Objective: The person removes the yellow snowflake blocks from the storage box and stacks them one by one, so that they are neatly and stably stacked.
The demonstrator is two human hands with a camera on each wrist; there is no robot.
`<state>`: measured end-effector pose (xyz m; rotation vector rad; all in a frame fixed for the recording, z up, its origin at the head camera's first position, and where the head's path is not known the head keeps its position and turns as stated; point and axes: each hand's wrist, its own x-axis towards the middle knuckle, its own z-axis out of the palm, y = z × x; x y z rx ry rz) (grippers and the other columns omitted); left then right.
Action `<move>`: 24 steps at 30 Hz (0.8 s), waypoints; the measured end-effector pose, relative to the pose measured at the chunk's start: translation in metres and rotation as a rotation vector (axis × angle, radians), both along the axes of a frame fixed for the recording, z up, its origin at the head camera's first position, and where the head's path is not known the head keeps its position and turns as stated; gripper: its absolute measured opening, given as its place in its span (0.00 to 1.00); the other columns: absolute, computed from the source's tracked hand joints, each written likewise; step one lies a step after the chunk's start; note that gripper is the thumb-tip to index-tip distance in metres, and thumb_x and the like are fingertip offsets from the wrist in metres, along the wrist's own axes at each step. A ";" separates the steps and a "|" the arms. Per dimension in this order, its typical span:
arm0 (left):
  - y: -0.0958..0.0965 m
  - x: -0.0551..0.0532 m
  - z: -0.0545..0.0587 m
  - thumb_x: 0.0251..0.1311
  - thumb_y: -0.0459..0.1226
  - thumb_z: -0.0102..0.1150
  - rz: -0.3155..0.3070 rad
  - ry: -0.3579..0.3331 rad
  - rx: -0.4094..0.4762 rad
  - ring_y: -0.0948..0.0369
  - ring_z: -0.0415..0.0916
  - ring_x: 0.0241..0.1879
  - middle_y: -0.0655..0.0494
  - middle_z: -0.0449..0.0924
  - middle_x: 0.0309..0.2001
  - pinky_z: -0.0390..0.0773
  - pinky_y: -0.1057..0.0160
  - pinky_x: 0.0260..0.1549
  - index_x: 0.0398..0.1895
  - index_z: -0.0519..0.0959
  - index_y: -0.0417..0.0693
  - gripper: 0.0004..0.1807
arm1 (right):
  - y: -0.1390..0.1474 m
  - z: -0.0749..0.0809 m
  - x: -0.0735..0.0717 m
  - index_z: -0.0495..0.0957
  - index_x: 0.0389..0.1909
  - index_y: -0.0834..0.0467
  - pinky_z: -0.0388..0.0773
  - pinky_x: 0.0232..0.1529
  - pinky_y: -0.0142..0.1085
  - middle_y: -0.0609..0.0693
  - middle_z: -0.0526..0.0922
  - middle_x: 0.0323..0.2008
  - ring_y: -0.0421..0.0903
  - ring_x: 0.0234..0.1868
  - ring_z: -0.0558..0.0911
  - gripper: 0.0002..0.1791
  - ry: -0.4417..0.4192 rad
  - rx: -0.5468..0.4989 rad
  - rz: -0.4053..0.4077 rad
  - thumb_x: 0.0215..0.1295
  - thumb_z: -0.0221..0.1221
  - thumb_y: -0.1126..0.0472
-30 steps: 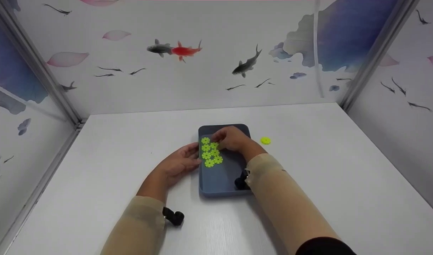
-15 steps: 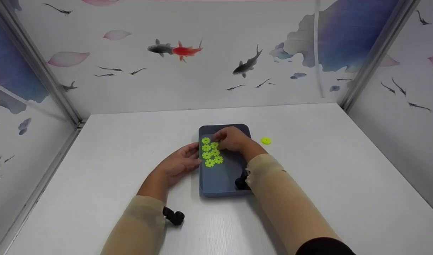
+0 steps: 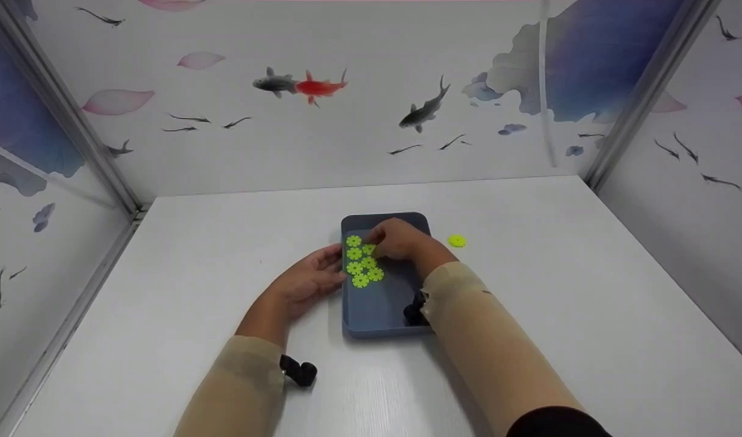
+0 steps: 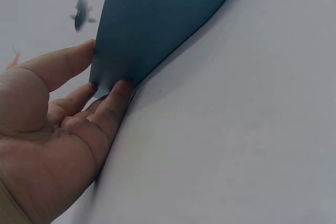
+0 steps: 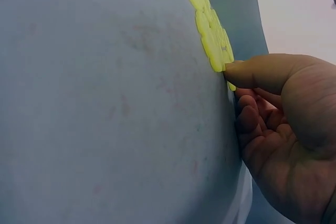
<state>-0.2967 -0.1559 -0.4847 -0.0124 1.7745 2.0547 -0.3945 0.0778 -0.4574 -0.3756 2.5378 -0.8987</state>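
Note:
A blue-grey tray [image 3: 380, 309] holds several flat yellow-green interlocking snowflake discs [image 3: 360, 280] laid close together along its left side. My right hand [image 3: 398, 238] reaches into the tray, thumb and fingertips pinching the disc at the upper right of the group. In the right wrist view the thumb [image 5: 257, 73] meets the edge of the yellow discs [image 5: 210, 40], the other fingers curled behind. My left hand [image 3: 304, 280] rests its fingers against the tray's left outer wall. In the left wrist view its thumb [image 4: 73, 61] touches the blue wall [image 4: 152, 19] near the rim, fingers lower down.
One more yellow snowflake disc [image 3: 456, 241] lies on the white table [image 3: 516, 291] just right of the tray. Walls printed with fish [image 3: 424, 112] enclose the table at the back and both sides. Black wrist cameras [image 3: 299, 371] stick out from the sleeves.

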 end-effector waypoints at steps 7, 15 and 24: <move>-0.001 0.002 0.001 0.66 0.25 0.67 -0.001 -0.005 0.000 0.55 0.56 0.85 0.54 0.55 0.87 0.66 0.51 0.81 0.85 0.60 0.52 0.46 | 0.000 0.000 0.001 0.84 0.64 0.55 0.80 0.69 0.48 0.52 0.86 0.60 0.51 0.58 0.83 0.22 0.046 0.013 0.021 0.70 0.68 0.60; 0.000 0.000 0.000 0.67 0.25 0.66 -0.011 0.003 0.006 0.54 0.53 0.86 0.53 0.54 0.87 0.66 0.50 0.81 0.85 0.59 0.51 0.46 | -0.004 0.003 0.000 0.82 0.67 0.54 0.80 0.70 0.48 0.51 0.85 0.61 0.50 0.59 0.82 0.24 0.007 0.067 -0.004 0.72 0.67 0.55; -0.001 0.002 0.001 0.67 0.25 0.66 -0.003 -0.004 0.014 0.55 0.55 0.86 0.52 0.53 0.87 0.67 0.51 0.80 0.85 0.59 0.51 0.45 | -0.003 -0.002 -0.001 0.82 0.61 0.54 0.83 0.61 0.47 0.51 0.85 0.54 0.51 0.54 0.82 0.22 0.065 -0.013 -0.057 0.68 0.71 0.57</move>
